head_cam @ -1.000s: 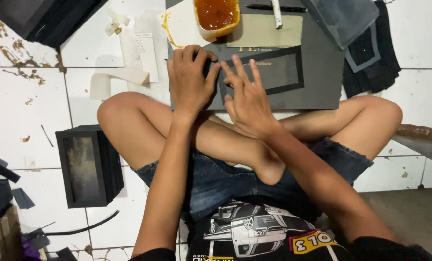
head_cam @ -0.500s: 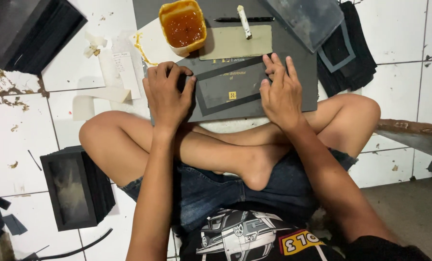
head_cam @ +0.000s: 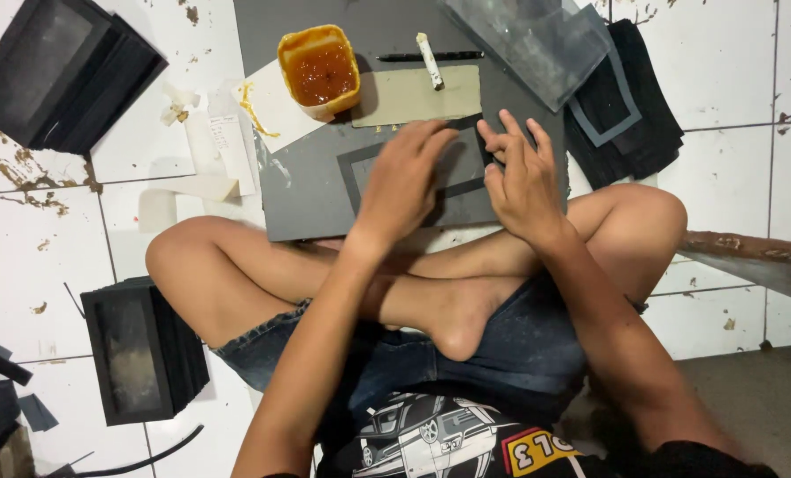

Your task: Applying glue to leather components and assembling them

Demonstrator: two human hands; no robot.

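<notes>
On a white tiled floor, a cross-legged person presses both hands onto a dark frame piece lying on a grey board. Left hand lies flat, fingers together, gripping nothing. Right hand rests beside it, fingers spread, also gripping nothing. An orange tub of glue sits at the board's far edge.
</notes>
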